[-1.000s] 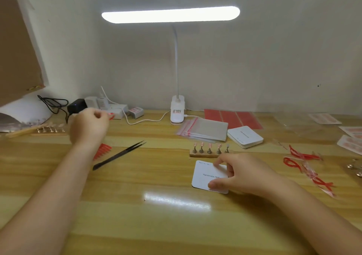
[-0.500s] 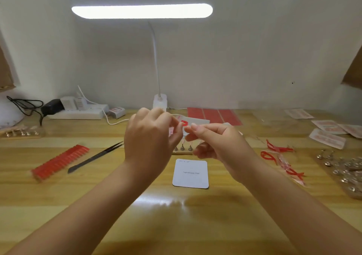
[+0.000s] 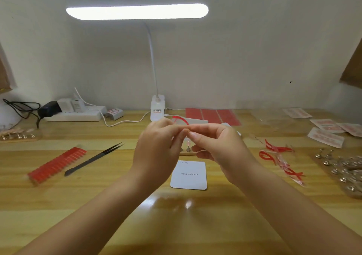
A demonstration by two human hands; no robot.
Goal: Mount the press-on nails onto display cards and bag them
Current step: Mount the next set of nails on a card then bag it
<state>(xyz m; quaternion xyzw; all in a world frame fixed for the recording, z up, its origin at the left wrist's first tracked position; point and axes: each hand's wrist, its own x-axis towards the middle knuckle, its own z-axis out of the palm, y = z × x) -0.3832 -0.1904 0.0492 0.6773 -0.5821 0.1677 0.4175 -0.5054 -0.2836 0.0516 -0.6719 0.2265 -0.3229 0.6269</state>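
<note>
So, desk first: wide wood top, plenty of bare room below and nearer you than both hands; far edge meets the wall, where the lamp base sits just beyond your fingertips. Well out past your right hand lie loose metal nail stands and red peeled strips, so keep that elbow from sweeping them. Out to the left of your left hand lie the red tab strip and black tweezers, both apart from you.

Directly under your hands, the white display card lies flat, nothing mounted on it yet. It looks light and fairly stiff; lift it by a corner or edge. Between the hands, a wooden holder with press-on nails on stands is mostly hidden.

Both hands are raised, fingertips meeting, pinching something small and thin, probably an adhesive tab; too small to tell. It will likely be flimsy and sticky, so hold it by the edge only. The nails are likely tiny, light and slippery; grip them by the sides or use the tweezers.
</note>
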